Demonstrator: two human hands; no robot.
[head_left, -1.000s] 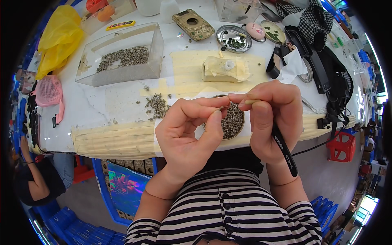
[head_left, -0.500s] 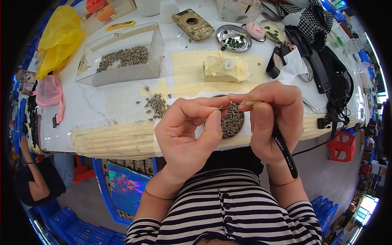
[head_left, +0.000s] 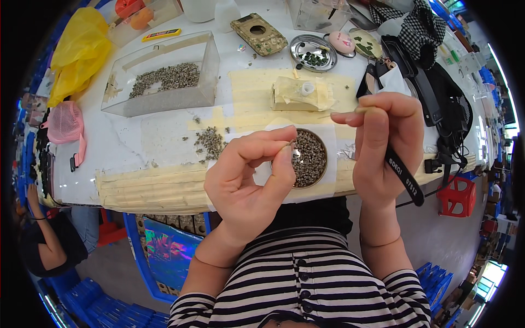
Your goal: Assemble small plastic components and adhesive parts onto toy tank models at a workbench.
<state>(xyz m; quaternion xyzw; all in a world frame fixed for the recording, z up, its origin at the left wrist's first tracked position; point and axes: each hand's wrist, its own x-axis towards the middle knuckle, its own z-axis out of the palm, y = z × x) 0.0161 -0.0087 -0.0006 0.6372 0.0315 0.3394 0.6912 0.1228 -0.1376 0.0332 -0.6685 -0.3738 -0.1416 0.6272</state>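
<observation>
My left hand (head_left: 246,177) is closed in a pinch, thumb and forefinger pressed on a tiny piece too small to name. Below and right of those fingertips sits a round tin (head_left: 327,158) holding many small metallic pieces (head_left: 309,164). My right hand (head_left: 387,145) is raised to the right of the tin, apart from the left. Black tweezers (head_left: 403,174) slant through its grip, their handle end pointing down past the wrist. A pale yellowish bit (head_left: 362,110) shows between its thumb and forefinger; whether it belongs to the tweezers I cannot tell.
Loose metallic pieces (head_left: 210,143) lie left of the tin. Beyond stand a clear box (head_left: 158,102) of similar pieces, a tape-covered block (head_left: 298,97), a camouflage-patterned case (head_left: 258,34) and a metal dish (head_left: 295,54). Black straps lie at right. Another person's arm (head_left: 48,232) shows at far left.
My right hand has moved right and slightly up with the tweezers, away from my left hand. More of the tin now shows. My left hand stays nearly in place, still pinching.
</observation>
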